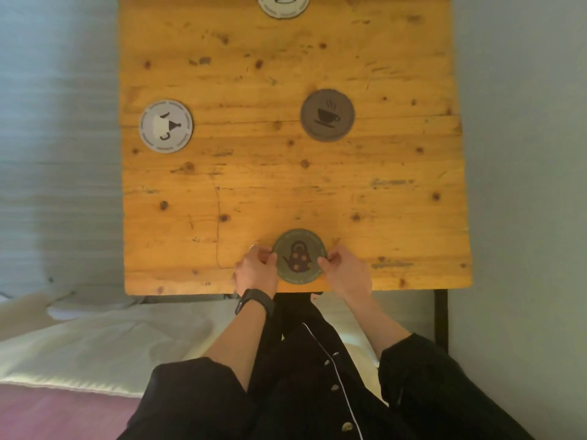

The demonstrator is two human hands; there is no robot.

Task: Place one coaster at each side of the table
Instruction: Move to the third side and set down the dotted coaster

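Observation:
A green round coaster with a teapot picture (299, 256) lies flat near the front edge of the wooden table (286, 173). My left hand (256, 270) pinches its left rim and my right hand (344, 272) pinches its right rim. A white coaster (166, 126) lies near the table's left edge. A grey coaster with a steaming cup (327, 114) lies right of centre, well in from the right edge. Another white coaster (283, 5) sits at the far edge, partly cut off by the frame.
A black watch (254, 304) is on my left wrist. A pale cushion or mattress (104, 338) lies below the table's front edge on the left. A black table leg (441, 315) stands at the front right. Grey floor surrounds the table.

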